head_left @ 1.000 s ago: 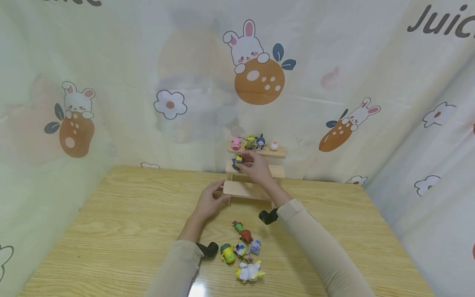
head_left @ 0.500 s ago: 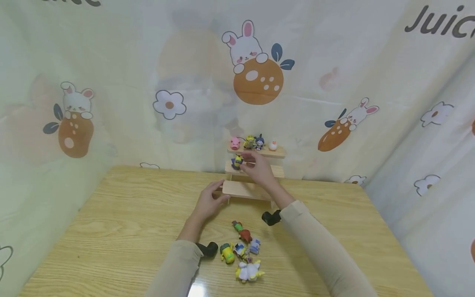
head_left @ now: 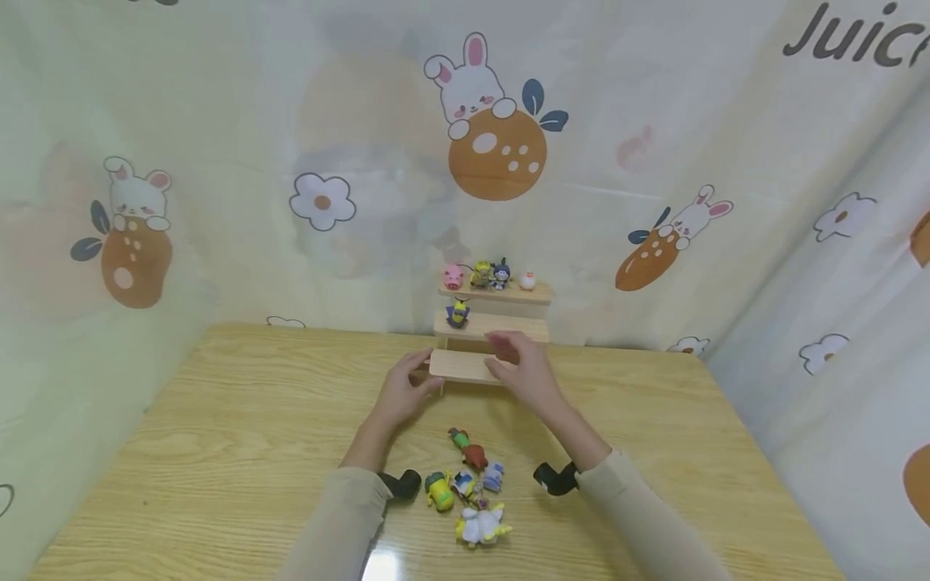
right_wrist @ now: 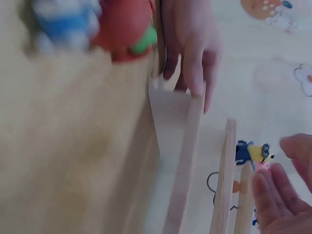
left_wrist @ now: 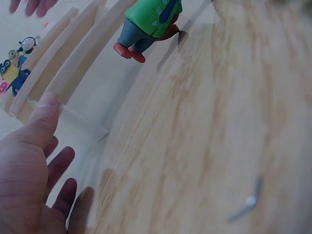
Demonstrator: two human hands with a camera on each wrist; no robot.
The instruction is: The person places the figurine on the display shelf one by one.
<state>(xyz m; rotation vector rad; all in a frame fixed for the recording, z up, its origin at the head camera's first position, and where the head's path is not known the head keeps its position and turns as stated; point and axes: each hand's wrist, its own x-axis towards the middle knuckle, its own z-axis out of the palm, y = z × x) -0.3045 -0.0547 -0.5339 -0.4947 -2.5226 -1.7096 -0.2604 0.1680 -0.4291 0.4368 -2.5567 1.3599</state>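
Wood-grain worktop (head_left: 254, 428): shelf (head_left: 490, 323) at twelve o'clock, left grip (head_left: 400, 395) pinching it at eight, right grip (head_left: 530, 375) wide at four.

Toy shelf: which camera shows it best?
The head view: all three boards of the toy shelf show from the front, though the right hand covers part of the lowest. The left wrist view shows it slanted, cut off above; the right wrist view, mostly board edges, cut off below.

Worktop (head_left: 247, 420): light wood grain, bright glare patch (head_left: 383, 566) at bottom of head view. Pale curtain (head_left: 232, 105) behind and down both sides, creased at right. Prints on it: rabbit over brown fruit (head_left: 497, 165), white flower (head_left: 323, 202), dark lettering (head_left: 857, 36) top right, cropped.
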